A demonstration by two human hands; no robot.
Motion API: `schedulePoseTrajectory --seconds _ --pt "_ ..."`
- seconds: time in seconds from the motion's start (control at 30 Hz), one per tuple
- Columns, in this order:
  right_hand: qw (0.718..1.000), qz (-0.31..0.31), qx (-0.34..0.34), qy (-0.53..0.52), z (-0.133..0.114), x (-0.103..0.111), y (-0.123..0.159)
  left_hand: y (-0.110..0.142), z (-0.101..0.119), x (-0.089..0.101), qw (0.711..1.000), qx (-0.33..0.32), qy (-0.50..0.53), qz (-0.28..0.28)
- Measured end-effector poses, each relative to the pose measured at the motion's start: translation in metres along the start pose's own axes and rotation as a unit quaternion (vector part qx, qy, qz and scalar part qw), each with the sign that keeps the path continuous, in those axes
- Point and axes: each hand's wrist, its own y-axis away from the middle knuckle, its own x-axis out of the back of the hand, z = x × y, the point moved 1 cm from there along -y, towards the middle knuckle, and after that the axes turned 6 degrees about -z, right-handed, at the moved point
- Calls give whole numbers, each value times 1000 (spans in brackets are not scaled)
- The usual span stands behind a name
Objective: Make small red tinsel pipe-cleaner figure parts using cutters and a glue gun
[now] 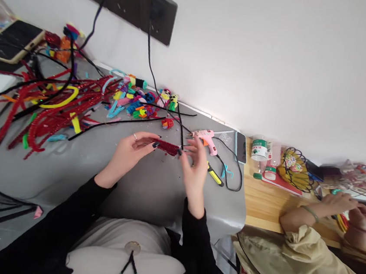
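Over the grey table (151,186), my left hand (129,153) and my right hand (194,166) hold a short dark red fuzzy pipe-cleaner coil (166,146) between them. The left hand's fingers pinch its left end and the right hand's fingertips pinch its right end. A thin black wire (179,130) rises from the coil's right end. I wear black sleeves and a ring on the left hand.
A big pile of red pipe cleaners (52,106) lies to the left, coloured craft bits (134,101) behind. A pink glue gun (207,138), a yellow-black tool (214,175) and a phone (241,146) lie on the right. Another person's hands (342,208) work at the wooden table.
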Motion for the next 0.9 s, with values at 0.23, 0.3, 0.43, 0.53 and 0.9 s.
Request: schedulePoseTrajectory --seconds 0.23,0.3,0.43,0.53,0.9 --pt "922 43 -34 383 39 63 -50 -39 1 5 956 -96 -276 -26" --pt "907 32 -58 417 50 64 -57 -57 1 -5 934 -126 -335 3" --pt "905 41 -73 418 61 59 -64 -90 -9 -24 918 -113 -380 8" --pt "908 63 -77 406 61 62 -64 -99 -16 -25 923 -113 -367 15" --pt "968 96 32 228 7 77 -37 -44 10 11 997 -56 -47 -12"
